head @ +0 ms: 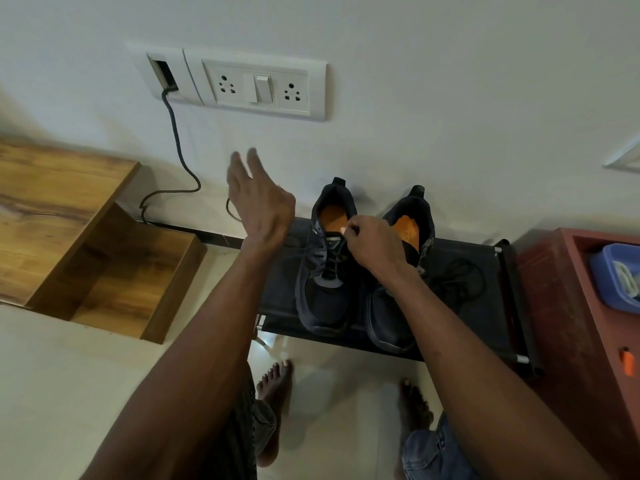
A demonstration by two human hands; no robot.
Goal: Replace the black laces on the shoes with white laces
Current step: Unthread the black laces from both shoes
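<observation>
Two black shoes with orange insoles stand side by side on a black rack (485, 327), heels to the wall. The left shoe (322, 299) still carries a black lace (331, 268) through its eyelets. My right hand (374, 244) pinches that lace at the top eyelets, beside the tongue. My left hand (258, 202) is raised to the left of the shoe with two fingers stretched up, and a thin black strand (231, 211) loops out from under it. The right shoe (391, 323) is partly hidden by my right arm. A loose black lace (464, 278) lies coiled on the rack to its right.
A white wall with a socket panel (256, 84) and a hanging dark cable (178, 143) is behind the rack. A wooden shelf unit (104, 265) is at the left. A red cabinet (581, 334) holding a blue tub (616, 275) is at the right. My bare feet (277, 382) are on the tiled floor.
</observation>
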